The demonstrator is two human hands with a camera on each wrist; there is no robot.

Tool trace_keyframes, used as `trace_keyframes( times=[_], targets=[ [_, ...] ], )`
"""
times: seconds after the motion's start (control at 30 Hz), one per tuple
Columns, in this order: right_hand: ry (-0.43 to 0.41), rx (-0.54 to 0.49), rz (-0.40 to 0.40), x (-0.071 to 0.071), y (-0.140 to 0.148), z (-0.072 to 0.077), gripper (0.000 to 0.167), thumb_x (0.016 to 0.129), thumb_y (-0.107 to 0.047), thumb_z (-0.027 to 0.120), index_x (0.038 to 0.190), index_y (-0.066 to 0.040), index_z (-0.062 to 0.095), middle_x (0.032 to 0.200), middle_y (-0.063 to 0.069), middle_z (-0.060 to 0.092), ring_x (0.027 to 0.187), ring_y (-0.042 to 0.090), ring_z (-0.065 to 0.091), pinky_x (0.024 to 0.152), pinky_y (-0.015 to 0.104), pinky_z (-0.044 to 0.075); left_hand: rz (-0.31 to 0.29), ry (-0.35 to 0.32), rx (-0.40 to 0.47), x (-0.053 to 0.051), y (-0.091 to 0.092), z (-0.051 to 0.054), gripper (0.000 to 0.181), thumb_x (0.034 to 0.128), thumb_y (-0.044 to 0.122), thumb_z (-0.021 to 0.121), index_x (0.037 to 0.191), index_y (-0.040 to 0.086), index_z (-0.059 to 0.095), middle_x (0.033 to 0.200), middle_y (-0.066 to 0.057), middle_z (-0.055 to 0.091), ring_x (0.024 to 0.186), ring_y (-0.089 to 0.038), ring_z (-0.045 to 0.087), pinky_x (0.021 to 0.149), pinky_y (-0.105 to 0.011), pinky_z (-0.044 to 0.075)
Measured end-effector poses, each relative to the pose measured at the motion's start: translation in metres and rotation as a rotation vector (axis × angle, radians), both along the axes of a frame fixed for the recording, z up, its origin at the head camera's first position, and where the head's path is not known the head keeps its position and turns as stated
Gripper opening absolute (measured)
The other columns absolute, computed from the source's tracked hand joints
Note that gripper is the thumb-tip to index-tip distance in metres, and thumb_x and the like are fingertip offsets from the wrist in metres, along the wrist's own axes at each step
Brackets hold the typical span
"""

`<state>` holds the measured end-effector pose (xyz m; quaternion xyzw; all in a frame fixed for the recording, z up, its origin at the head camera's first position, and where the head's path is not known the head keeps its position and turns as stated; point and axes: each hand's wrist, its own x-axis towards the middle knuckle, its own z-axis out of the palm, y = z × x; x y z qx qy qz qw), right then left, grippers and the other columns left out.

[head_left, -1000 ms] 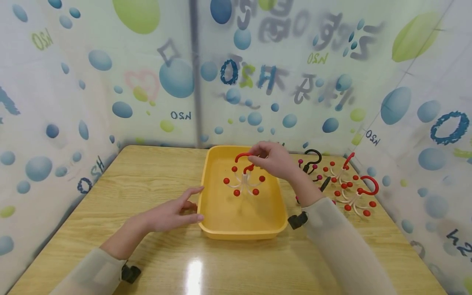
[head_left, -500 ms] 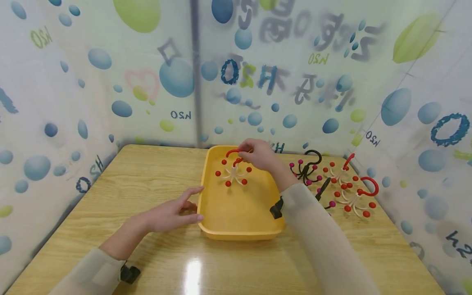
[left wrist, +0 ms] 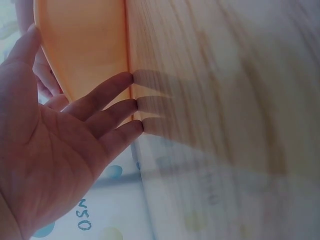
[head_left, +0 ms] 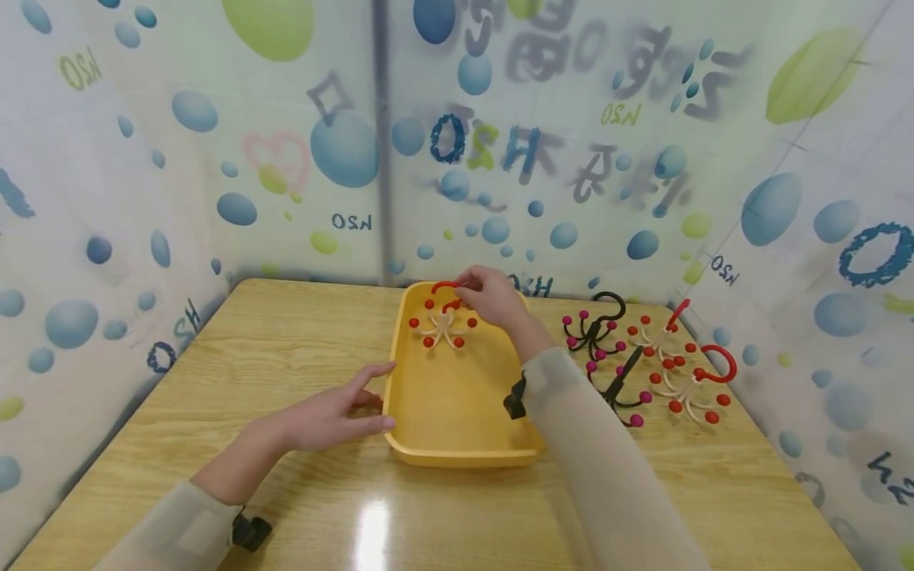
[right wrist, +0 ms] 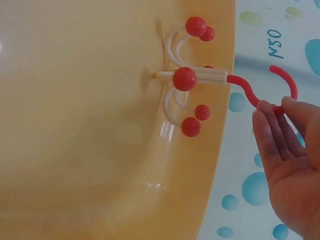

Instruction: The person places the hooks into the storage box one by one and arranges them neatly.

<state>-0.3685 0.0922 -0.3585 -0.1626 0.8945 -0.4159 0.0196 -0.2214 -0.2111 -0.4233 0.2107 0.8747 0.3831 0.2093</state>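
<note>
My right hand (head_left: 493, 300) pinches the red hook of a white claw hanger (head_left: 443, 323) with red ball tips. The hanger stands upright at the far left of the yellow tray (head_left: 464, 457), its arms spread low inside. In the right wrist view, thumb and fingertips of the right hand (right wrist: 295, 175) grip the red hook's bend, and the white stem of the hanger (right wrist: 212, 76) is near the tray's wall. My left hand (head_left: 321, 416) rests against the tray's left side, fingers extended. In the left wrist view, the left hand's fingers (left wrist: 107, 97) lie loosely along the tray's outer wall.
Right of the tray lie two black claw hangers (head_left: 593, 329) with magenta ball tips. Beyond them are two white ones (head_left: 688, 390) with red hooks and tips. Patterned curtains (head_left: 286, 214) enclose the wooden table (head_left: 300, 341) at the back and sides.
My right hand has carried the white-and-red hanger leftward and away from me, to the tray's far left part. The left hand stays at the tray's side. The black hangers are more exposed now.
</note>
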Motion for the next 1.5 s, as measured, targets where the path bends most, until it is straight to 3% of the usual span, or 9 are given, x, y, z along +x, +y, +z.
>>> trace_keyframes(
  times=[0.23,0.47,0.8,1.03,1.27,1.5],
  targets=[
    [-0.002,-0.043,-0.007,-0.005,-0.003,-0.011,0.027,0.114,-0.011,0.061,0.139,-0.007,0.068,0.135,0.019,0.073,0.115,0.034,0.074,0.101,0.045,0.064,-0.027,-0.003,0.040,0.002,0.000,0.000,0.090,0.1073,0.054,0.068,0.175,0.030,0.014,0.153,-0.020,0.065,0.144,-0.039,0.062,0.120,-0.064,0.047],
    [-0.005,-0.021,-0.023,-0.006,-0.007,-0.012,0.028,0.113,-0.012,0.062,0.140,-0.010,0.068,0.132,0.015,0.073,0.108,0.030,0.073,0.098,0.043,0.065,-0.028,-0.007,0.042,0.002,0.000,0.000,0.090,0.1073,0.055,0.067,0.175,0.031,0.013,0.153,-0.019,0.065,0.144,-0.038,0.062,0.120,-0.065,0.047],
    [-0.042,-0.066,-0.009,-0.003,-0.002,-0.008,0.035,0.114,-0.010,0.059,0.149,-0.008,0.062,0.140,0.019,0.067,0.123,0.045,0.071,0.103,0.047,0.063,-0.031,0.003,0.040,0.002,0.000,0.001,0.090,0.1073,0.054,0.068,0.175,0.031,0.014,0.153,-0.019,0.065,0.143,-0.039,0.063,0.119,-0.065,0.048],
    [-0.031,-0.056,-0.037,0.004,0.012,0.008,0.036,0.113,-0.012,0.060,0.149,-0.008,0.062,0.143,0.017,0.067,0.123,0.039,0.071,0.106,0.047,0.062,-0.025,0.001,0.033,0.003,0.000,0.002,0.090,0.1073,0.055,0.067,0.176,0.031,0.014,0.154,-0.020,0.064,0.144,-0.040,0.062,0.118,-0.065,0.048],
    [0.031,-0.061,-0.074,0.023,0.036,0.031,0.029,0.114,-0.017,0.062,0.141,-0.009,0.068,0.133,0.013,0.071,0.113,0.031,0.072,0.104,0.046,0.063,-0.020,-0.009,0.026,0.002,0.001,0.003,0.091,0.1070,0.056,0.068,0.176,0.031,0.014,0.155,-0.022,0.063,0.144,-0.041,0.061,0.118,-0.064,0.049],
    [0.079,-0.040,-0.065,0.041,0.068,0.050,0.031,0.115,-0.022,0.061,0.142,-0.010,0.068,0.135,0.015,0.072,0.112,0.033,0.072,0.102,0.049,0.063,-0.009,-0.005,0.011,0.002,0.000,0.002,0.091,0.1067,0.056,0.068,0.176,0.033,0.013,0.154,-0.020,0.065,0.144,-0.041,0.061,0.118,-0.066,0.049]
  ],
)
